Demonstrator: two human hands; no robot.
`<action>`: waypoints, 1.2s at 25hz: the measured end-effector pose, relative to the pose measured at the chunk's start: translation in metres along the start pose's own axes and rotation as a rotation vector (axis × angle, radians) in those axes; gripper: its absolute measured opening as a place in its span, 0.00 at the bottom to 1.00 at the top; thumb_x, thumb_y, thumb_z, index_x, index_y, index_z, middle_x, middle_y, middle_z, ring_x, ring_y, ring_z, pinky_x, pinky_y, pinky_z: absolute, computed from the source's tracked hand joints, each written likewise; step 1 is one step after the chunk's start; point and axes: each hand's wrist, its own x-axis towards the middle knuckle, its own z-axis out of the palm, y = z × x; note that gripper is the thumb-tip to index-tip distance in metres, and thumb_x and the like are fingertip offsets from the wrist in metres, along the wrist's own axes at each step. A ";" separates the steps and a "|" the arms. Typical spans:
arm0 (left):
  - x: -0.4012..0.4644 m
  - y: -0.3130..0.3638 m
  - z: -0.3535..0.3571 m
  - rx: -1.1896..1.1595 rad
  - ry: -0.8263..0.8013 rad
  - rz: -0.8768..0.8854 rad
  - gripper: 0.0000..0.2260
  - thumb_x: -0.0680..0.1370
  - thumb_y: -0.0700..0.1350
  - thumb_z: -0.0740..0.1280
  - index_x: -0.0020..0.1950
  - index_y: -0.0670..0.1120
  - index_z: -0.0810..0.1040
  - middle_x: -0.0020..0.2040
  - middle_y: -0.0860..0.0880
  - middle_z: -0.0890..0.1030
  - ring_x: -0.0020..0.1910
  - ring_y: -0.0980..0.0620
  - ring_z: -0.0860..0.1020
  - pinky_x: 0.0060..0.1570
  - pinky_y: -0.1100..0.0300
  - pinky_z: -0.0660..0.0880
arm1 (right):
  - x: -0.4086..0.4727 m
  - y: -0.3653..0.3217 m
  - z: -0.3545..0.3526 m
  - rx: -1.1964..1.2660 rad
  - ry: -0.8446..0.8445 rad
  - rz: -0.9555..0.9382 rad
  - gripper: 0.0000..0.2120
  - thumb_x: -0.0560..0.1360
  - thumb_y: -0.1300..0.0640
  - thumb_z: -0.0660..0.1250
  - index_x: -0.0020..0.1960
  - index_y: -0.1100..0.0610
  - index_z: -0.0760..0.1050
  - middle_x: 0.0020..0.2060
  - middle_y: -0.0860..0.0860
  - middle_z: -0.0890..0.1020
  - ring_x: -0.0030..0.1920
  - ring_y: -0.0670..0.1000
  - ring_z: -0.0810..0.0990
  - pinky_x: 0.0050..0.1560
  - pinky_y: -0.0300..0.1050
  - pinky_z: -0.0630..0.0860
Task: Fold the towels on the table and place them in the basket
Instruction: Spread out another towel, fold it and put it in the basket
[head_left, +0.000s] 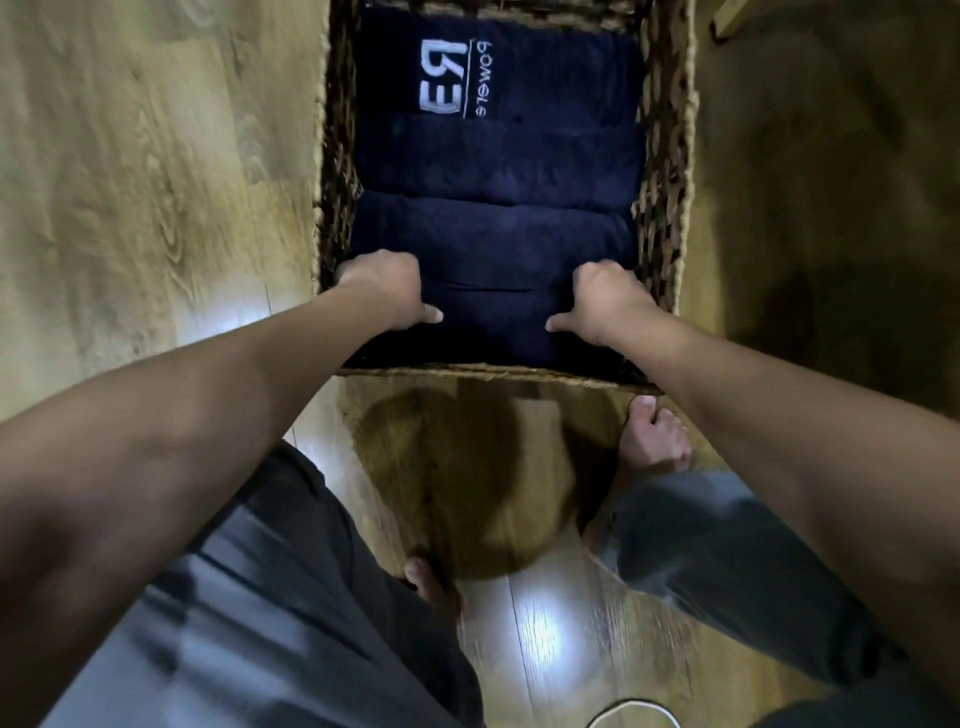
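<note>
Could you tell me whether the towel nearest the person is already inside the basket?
Inside. The nearest towel lies folded within the basket walls, behind its near rim, with both hands, left and right, gripping its ends.

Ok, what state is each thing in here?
Basket: on the floor, holding folded towels in a row.
Nearest towel: folded, inside the basket, gripped at both ends.
Logo towel: folded, at the far end.
Left hand: holds the nearest towel.
Right hand: holds the same towel.
</note>
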 end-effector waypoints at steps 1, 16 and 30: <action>-0.003 0.001 -0.003 0.003 0.026 -0.028 0.34 0.71 0.71 0.70 0.64 0.45 0.74 0.62 0.41 0.78 0.61 0.38 0.77 0.57 0.45 0.75 | -0.001 0.000 -0.002 0.022 0.006 0.010 0.34 0.72 0.38 0.75 0.66 0.61 0.74 0.66 0.63 0.75 0.64 0.66 0.75 0.63 0.54 0.73; 0.000 0.004 0.011 0.032 0.024 0.052 0.60 0.70 0.64 0.75 0.81 0.50 0.32 0.81 0.42 0.34 0.78 0.27 0.38 0.70 0.36 0.67 | -0.009 -0.011 0.018 -0.026 0.098 0.023 0.50 0.70 0.50 0.80 0.79 0.53 0.49 0.77 0.62 0.52 0.70 0.68 0.65 0.57 0.60 0.76; 0.008 0.010 0.006 0.193 0.050 0.039 0.60 0.70 0.64 0.75 0.81 0.48 0.32 0.82 0.40 0.38 0.78 0.26 0.44 0.64 0.40 0.73 | 0.001 -0.008 0.001 -0.417 0.001 -0.029 0.60 0.72 0.36 0.73 0.82 0.56 0.33 0.80 0.68 0.44 0.76 0.66 0.61 0.69 0.58 0.67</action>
